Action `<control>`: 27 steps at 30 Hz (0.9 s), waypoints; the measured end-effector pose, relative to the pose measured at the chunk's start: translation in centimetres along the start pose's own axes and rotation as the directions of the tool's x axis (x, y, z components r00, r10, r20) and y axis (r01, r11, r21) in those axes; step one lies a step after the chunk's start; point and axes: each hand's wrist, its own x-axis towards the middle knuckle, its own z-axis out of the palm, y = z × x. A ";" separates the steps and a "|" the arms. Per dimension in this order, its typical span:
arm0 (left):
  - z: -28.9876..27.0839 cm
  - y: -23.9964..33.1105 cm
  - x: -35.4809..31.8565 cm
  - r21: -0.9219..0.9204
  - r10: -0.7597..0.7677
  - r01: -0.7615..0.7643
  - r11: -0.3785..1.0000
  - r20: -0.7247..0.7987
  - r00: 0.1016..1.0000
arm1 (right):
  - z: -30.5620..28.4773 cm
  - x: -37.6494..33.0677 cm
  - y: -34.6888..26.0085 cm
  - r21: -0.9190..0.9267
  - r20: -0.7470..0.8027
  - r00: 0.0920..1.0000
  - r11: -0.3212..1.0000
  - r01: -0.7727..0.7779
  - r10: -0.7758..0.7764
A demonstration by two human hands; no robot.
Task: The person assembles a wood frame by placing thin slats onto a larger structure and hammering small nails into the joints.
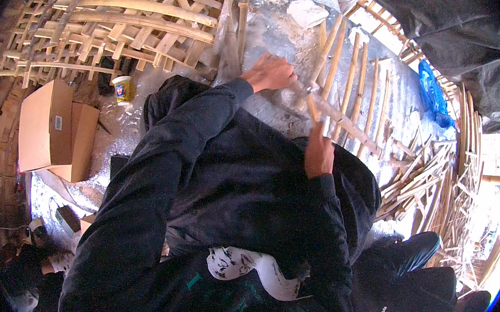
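Note:
My left hand (269, 73) is closed at the upper end of a thick bamboo piece (349, 123), which slants down to the right across several thinner bamboo slats (348, 81). My right hand (320, 154) is wrapped round a short wooden handle (313, 109) that points up toward the bamboo piece. A blurred grey patch lies at the handle's top, and I cannot make out whether it is a tool's head. The slats run away from me side by side over a silvery sheet (275, 23). My knees, in dark cloth, lie just below both hands.
A woven bamboo lattice (149, 17) stands at the upper left, near a cardboard box (45, 127) and a yellow-and-white tub (122, 90). Split bamboo (418, 187) is heaped at the right, below a blue plastic bag (433, 95). People in dark clothes (404, 303) sit close on either side.

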 end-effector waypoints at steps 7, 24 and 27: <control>0.4 -0.4 -0.3 0.033 0.002 -0.001 0.999 -0.015 1.000 | -1.7 1.0 -2.7 0.123 -0.017 0.982 0.975 -0.187 0.191; 0.7 -0.9 -0.3 0.043 0.032 -0.030 0.999 -0.037 0.999 | -0.4 0.7 -1.4 -0.038 0.059 0.997 0.998 -0.047 0.050; -0.1 0.3 -0.1 0.016 -0.012 0.011 1.000 0.004 1.000 | 1.4 -0.2 0.6 0.033 -0.088 0.994 0.997 -0.063 0.065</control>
